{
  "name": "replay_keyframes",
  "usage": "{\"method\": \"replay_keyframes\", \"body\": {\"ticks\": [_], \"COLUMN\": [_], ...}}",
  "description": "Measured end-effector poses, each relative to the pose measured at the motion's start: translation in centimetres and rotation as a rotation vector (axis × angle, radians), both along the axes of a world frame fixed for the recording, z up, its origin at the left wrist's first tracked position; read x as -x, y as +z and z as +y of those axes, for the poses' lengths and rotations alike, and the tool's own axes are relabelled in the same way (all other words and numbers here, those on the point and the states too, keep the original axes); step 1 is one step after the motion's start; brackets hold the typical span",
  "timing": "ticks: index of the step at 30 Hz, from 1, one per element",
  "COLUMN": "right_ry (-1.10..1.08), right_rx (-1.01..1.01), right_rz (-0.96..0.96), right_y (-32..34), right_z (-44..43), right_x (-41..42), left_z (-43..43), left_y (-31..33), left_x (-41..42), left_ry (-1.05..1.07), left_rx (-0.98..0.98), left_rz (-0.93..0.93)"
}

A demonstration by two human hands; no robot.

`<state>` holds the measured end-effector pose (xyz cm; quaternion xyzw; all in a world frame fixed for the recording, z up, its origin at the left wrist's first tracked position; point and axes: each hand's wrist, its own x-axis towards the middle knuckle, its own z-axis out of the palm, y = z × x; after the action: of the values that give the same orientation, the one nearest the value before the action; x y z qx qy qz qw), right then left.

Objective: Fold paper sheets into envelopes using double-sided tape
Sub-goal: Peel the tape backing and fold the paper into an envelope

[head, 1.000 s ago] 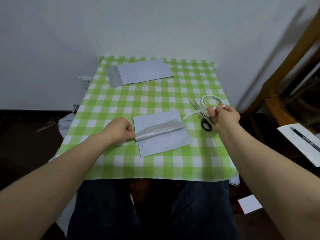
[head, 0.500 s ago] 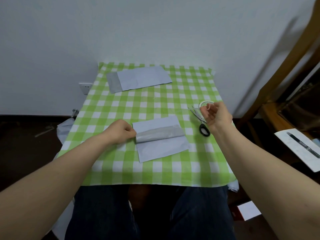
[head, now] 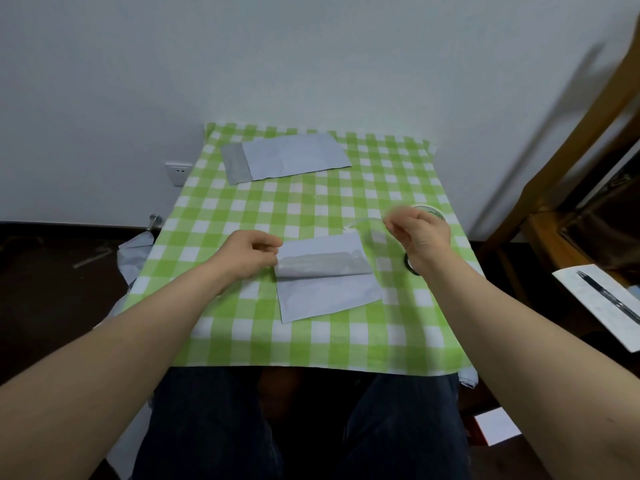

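Observation:
A pale blue-grey paper sheet (head: pixel 325 292) lies mid-table with a grey flap (head: pixel 322 265) folded across it. My left hand (head: pixel 247 254) has curled fingers, and its fingertips pinch the flap's left end. My right hand (head: pixel 417 233) hovers just right of the sheet's far corner. It pinches a thin, blurred strip of tape (head: pixel 363 221) that trails to the left. The tape roll (head: pixel 433 212) lies partly hidden behind that hand. A black scissors handle (head: pixel 408 264) shows below the wrist.
A folded envelope (head: pixel 287 157) lies at the back of the green checked tablecloth (head: pixel 242 209). To the right stand wooden furniture and a paper with a pen (head: pixel 609 299). Loose sheets (head: pixel 133 251) hang off the table's left side. A wall is close behind.
My right hand left the scissors and tape roll, rose, and moved left toward the sheet with a tape strip. My left hand stayed at the flap's left end.

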<state>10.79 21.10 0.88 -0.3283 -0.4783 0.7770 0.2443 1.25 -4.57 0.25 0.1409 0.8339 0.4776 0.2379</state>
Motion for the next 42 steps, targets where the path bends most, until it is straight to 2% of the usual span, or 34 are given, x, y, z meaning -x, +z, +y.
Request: {"method": "replay_keyframes", "body": {"ticks": [4, 11, 16, 19, 23, 24, 30, 33, 35, 38, 42], "right_ry": [0.018, 0.017, -0.002, -0.053, -0.221, -0.261, -0.421, -0.467, -0.375, -0.059, 0.160], "right_rx": [-0.212, -0.133, -0.158, -0.214, 0.038, 0.049, -0.070, -0.038, -0.057, -0.305, -0.745], "right_rz": [-0.067, -0.023, 0.011, -0.024, 0.145, 0.170, 0.076, -0.071, -0.251, -0.608, -0.988], "right_y": [-0.1, -0.3, -0.4, 0.2, 0.9, 1.2, 1.4, 0.3, -0.5, -1.1, -0.8], "right_z": [0.0, 0.0, 0.1, 0.8, 2.5, 2.9, 5.1, 5.4, 5.6, 5.3, 4.3], "right_x": [0.3, 0.6, 0.9, 1.6, 3.1, 3.4, 4.9, 5.2, 5.2, 5.2, 5.1], "left_z": [-0.3, -0.3, -0.1, 0.1, 0.4, 0.5, 1.1, 1.6, 1.9, 2.0, 1.9], "left_y": [0.0, 0.0, 0.1, 0.1, 0.1, 0.1, -0.4, -0.5, -0.5, -0.3, -0.2], "left_x": [-0.3, -0.5, -0.3, -0.2, 0.2, 0.4, 1.2, 1.4, 1.4, 1.3, 1.4], "left_ry": [-0.024, -0.045, -0.031, -0.016, -0.006, -0.007, 0.007, 0.016, 0.016, 0.013, 0.025], "left_rx": [-0.144, -0.164, -0.166, -0.168, -0.165, -0.161, -0.122, -0.116, -0.107, -0.106, -0.114], "left_rz": [-0.082, -0.103, -0.110, -0.113, -0.121, -0.125, -0.152, -0.175, -0.184, -0.192, -0.187]}}
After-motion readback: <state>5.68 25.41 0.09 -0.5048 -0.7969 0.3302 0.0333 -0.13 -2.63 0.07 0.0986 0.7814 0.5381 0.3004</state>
